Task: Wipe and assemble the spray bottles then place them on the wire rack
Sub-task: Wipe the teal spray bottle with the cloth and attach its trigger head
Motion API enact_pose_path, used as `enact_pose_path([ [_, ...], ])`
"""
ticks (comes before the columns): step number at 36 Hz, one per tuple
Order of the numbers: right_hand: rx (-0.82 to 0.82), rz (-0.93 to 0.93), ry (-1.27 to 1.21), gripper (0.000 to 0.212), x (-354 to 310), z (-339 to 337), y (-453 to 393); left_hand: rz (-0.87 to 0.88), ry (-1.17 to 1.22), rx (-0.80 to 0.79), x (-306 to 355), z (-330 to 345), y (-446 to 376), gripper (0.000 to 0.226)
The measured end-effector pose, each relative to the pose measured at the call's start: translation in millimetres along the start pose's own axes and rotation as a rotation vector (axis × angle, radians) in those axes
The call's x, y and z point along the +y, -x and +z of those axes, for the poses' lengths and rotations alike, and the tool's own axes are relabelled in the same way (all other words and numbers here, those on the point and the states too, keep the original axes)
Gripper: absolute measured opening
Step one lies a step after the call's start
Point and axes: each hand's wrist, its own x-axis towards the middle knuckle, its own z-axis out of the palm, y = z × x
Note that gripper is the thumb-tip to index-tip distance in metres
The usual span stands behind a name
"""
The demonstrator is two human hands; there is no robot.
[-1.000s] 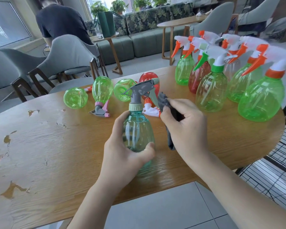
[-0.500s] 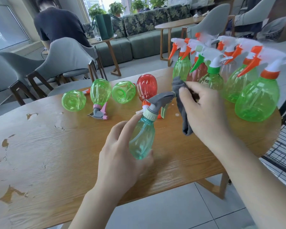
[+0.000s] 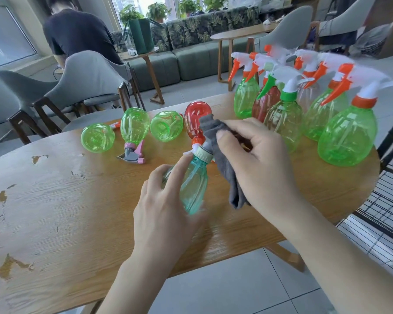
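Now tilted above the wooden worktop (image 3: 55,211): teal spray bottle (image 3: 192,184), its body grasped by left hand (image 3: 166,214). Over its nozzle, grey cloth (image 3: 222,159), pinched by right hand (image 3: 259,159). Upright at right, cluster of assembled bottles (image 3: 347,137); lying behind, green and red bottles (image 3: 134,125). Off right edge, wire rack (image 3: 386,205).

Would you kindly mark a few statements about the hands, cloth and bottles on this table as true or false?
1. The left hand holds the teal translucent plastic spray bottle. True.
2. The right hand holds a yellow sponge. False: it grips a grey cloth.
3. The red plastic bottle beside the cloth lies on the wooden table. True.
4. The teal bottle stands upright on the table. False: it is held tilted.
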Motion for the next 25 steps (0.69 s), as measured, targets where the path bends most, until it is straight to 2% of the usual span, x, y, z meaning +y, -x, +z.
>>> enact_pose_path([
  [2, 0.000, 0.124, -0.243, 0.022, -4, -2, -1, -0.011, 0.009, 0.000, 1, 0, 0, 0.105],
  [5, 0.126, 0.357, -0.467, 0.032, -2, 0, 0, -0.046, 0.059, 0.030, 3, 0, 1, 0.101],
  [8, 0.155, 0.598, -0.518, 0.041, 7, 8, 5, -0.087, 0.141, 0.067, 3, 0, 2, 0.098],
  [10, 0.125, 0.680, -0.486, 0.047, 12, 15, 9, -0.096, 0.169, 0.078, 4, 0, 3, 0.097],
  [15, 0.093, 0.701, -0.479, 0.027, 14, 29, 12, -0.070, 0.124, 0.100, 7, 4, 3, 0.098],
  [19, 0.124, 0.728, -0.590, 0.034, 9, 31, 7, -0.046, 0.013, 0.100, 8, 9, 3, 0.105],
  [21, 0.144, 0.757, -0.677, 0.044, 7, 30, 6, -0.056, -0.075, 0.103, 8, 10, 3, 0.107],
  [23, 0.101, 0.747, -0.761, 0.052, 6, 29, 6, -0.051, -0.123, 0.119, 9, 11, 2, 0.108],
  [25, 0.062, 0.749, -0.796, 0.048, 5, 29, 6, -0.029, -0.146, 0.130, 9, 11, 2, 0.109],
])
